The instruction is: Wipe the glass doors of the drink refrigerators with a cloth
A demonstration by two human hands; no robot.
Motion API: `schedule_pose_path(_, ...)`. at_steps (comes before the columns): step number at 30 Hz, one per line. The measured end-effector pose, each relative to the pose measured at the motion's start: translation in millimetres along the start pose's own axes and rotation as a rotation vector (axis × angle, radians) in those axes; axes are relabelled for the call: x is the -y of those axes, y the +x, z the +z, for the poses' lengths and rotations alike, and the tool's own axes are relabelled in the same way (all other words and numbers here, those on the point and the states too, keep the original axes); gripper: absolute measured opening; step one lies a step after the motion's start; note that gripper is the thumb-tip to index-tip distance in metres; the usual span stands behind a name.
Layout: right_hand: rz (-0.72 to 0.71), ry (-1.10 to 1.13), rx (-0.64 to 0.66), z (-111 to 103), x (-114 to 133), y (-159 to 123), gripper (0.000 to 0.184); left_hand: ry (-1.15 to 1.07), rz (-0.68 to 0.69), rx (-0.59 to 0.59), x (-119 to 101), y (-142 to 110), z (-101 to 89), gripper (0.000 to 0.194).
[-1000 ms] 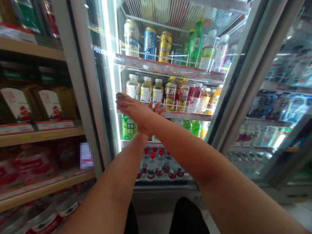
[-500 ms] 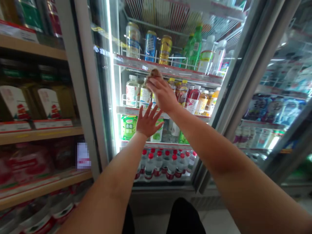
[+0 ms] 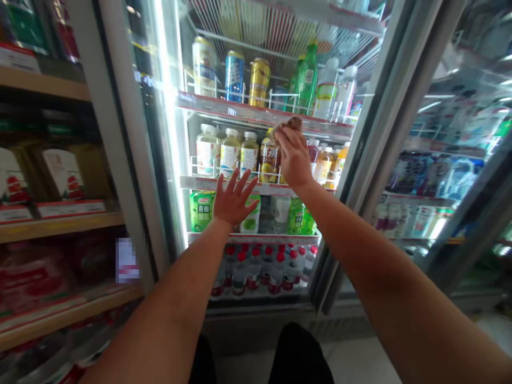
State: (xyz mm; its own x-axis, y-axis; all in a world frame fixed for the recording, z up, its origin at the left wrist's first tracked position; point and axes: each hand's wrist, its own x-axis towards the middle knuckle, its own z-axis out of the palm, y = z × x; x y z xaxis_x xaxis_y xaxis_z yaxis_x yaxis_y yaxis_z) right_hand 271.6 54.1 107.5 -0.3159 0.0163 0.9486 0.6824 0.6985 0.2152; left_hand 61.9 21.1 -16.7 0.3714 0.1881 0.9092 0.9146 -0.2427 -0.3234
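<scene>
My right hand (image 3: pixel 295 156) presses a crumpled brownish cloth (image 3: pixel 295 124) flat against the glass door of a lit drinks cooler, its fingers over the cloth. Lower and to the left, my left hand (image 3: pixel 234 200) is spread wide with its palm toward the glass, apparently resting on it. Behind the glass, bottles with pale labels (image 3: pixel 230 154) line the middle shelf, and a dark tea bottle (image 3: pixel 269 157) shows just left of the cloth. Part of that row is hidden by my right hand.
A metal door frame (image 3: pixel 384 106) runs along the right, with another cooler beyond it. On the left, open shelves (image 3: pixel 60 216) hold large bottles. Cans (image 3: pixel 234 74) stand on an upper cooler shelf, and red-capped bottles (image 3: pixel 256 266) fill the bottom.
My right hand has slid the cloth to the right across the glass, uncovering the pale-labelled bottles. My left hand keeps its place on the door while the view has shifted slightly.
</scene>
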Motion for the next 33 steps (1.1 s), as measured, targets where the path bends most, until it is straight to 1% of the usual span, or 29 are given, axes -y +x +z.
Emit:
schedule_pose_path(1, 0.013, -0.011, -0.014, -1, 1, -8, 0.051, 0.0, 0.004, 0.002, 0, 0, 0.0, 0.067)
schedule_pose_path(2, -0.016, -0.014, 0.011, -1, 3, -18, 0.05, -0.004, 0.003, 0.004, 0, 0, 0.2, 0.067)
schedule_pose_path(3, -0.078, -0.01, 0.073, -2, 7, -29, 0.049, -0.009, -0.003, 0.005, 0, 0, 0.6, 0.066)
schedule_pose_path(5, -0.254, 0.015, 0.257, -6, 12, -47, 0.047, -0.018, -0.018, 0.01, 1, 0, 1.4, 0.064)
schedule_pose_path(6, -0.314, 0.026, 0.324, -10, 12, -51, 0.047, -0.019, -0.022, 0.013, 1, 0, 1.6, 0.064)
schedule_pose_path(7, -0.333, 0.031, 0.355, -13, 9, -52, 0.047, -0.018, -0.025, 0.015, 1, 0, 1.6, 0.064)
schedule_pose_path(8, -0.309, 0.029, 0.339, -17, 3, -50, 0.047, -0.017, -0.022, 0.014, 1, 0, 1.5, 0.064)
schedule_pose_path(9, -0.25, 0.021, 0.281, -21, -4, -46, 0.048, -0.02, -0.017, 0.013, 0, 0, 1.2, 0.065)
schedule_pose_path(11, -0.101, -0.01, 0.106, -26, -18, -40, 0.048, -0.028, -0.015, 0.011, 0, 1, 0.7, 0.065)
schedule_pose_path(12, -0.035, -0.028, 0.024, -27, -22, -40, 0.048, -0.029, -0.017, 0.009, 0, 1, 0.5, 0.065)
schedule_pose_path(13, 0.007, -0.043, -0.03, -28, -24, -44, 0.048, -0.029, -0.02, 0.011, 0, 1, 0.6, 0.064)
schedule_pose_path(14, 0.018, -0.049, -0.048, -27, -22, -51, 0.048, -0.027, -0.022, 0.015, 0, 1, 0.7, 0.064)
schedule_pose_path(15, -0.011, -0.042, -0.018, -27, -19, -60, 0.048, -0.027, -0.024, 0.016, 0, 1, 1.0, 0.064)
schedule_pose_path(16, -0.078, -0.023, 0.053, -27, -14, -70, 0.049, -0.031, -0.027, 0.017, 0, 1, 1.3, 0.064)
schedule_pose_path(19, -0.405, 0.08, 0.371, -30, -2, -94, 0.05, -0.049, -0.029, 0.016, 0, 0, 2.1, 0.066)
schedule_pose_path(20, -0.466, 0.097, 0.427, -32, -3, -96, 0.051, -0.051, -0.029, 0.014, 0, 0, 2.1, 0.067)
schedule_pose_path(21, -0.474, 0.095, 0.437, -34, -5, -95, 0.051, -0.051, -0.03, 0.013, 0, 0, 2.0, 0.067)
schedule_pose_path(22, -0.43, 0.072, 0.397, -36, -9, -92, 0.05, -0.053, -0.03, 0.011, 0, 1, 1.6, 0.068)
schedule_pose_path(25, -0.178, -0.038, 0.175, -36, -16, -85, 0.049, -0.07, -0.045, 0.025, -1, 1, 0.0, 0.069)
schedule_pose_path(26, -0.121, -0.063, 0.132, -34, -15, -86, 0.049, -0.074, -0.049, 0.029, -1, 1, -0.4, 0.069)
schedule_pose_path(27, -0.108, -0.069, 0.128, -32, -11, -90, 0.048, -0.074, -0.051, 0.032, -1, 1, -0.7, 0.068)
schedule_pose_path(28, -0.141, -0.057, 0.165, -29, -5, -96, 0.047, -0.071, -0.053, 0.031, -2, 1, -0.8, 0.067)
schedule_pose_path(29, -0.213, -0.029, 0.236, -27, 2, -103, 0.046, -0.068, -0.053, 0.028, -2, 1, -0.7, 0.066)
schedule_pose_path(31, -0.402, 0.039, 0.408, -25, 14, -114, 0.044, -0.065, -0.049, 0.019, -2, 0, -0.2, 0.065)
schedule_pose_path(32, -0.478, 0.067, 0.473, -25, 18, -116, 0.044, -0.063, -0.048, 0.017, -2, 0, 0.1, 0.065)
schedule_pose_path(33, -0.516, 0.081, 0.508, -26, 18, -115, 0.045, -0.06, -0.048, 0.019, -2, 0, 0.3, 0.064)
